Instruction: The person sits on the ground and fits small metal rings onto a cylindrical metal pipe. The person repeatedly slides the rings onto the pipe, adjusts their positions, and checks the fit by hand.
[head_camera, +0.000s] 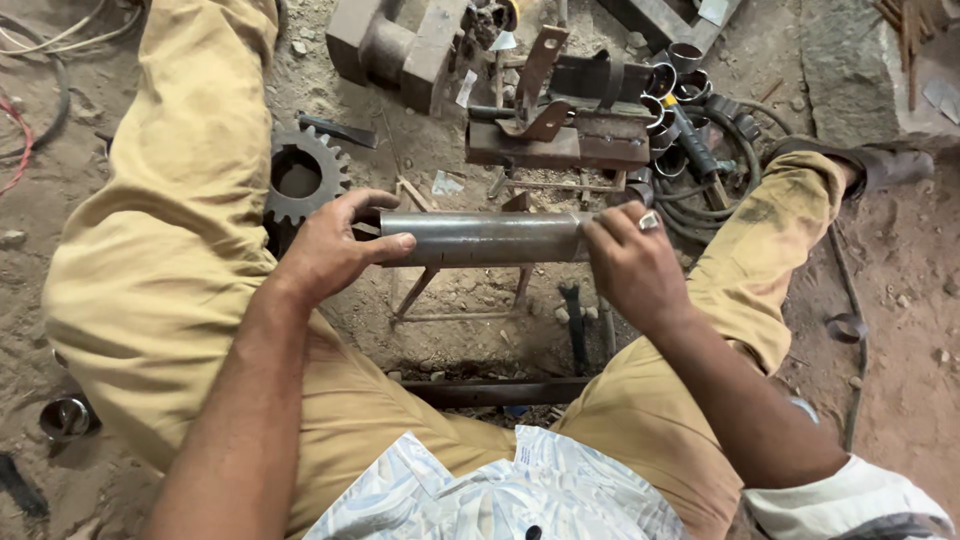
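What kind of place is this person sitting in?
Probably a rough metal workshop with a dirt floor. Both hands, left hand and right hand, hold a steel pipe; a big gear and cut metal rings lie nearby.

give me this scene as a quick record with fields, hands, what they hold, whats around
setting: dirt floor, person sitting, seen from above
left hand: grips left end of steel pipe
right hand: grips right end of the pipe, ring on one finger
pipe: horizontal, resting on a small metal stand
beside left hand: toothed gear on the ground
behind pipe: rusty metal fixture, short pipe rings, hose
near left: small metal cup
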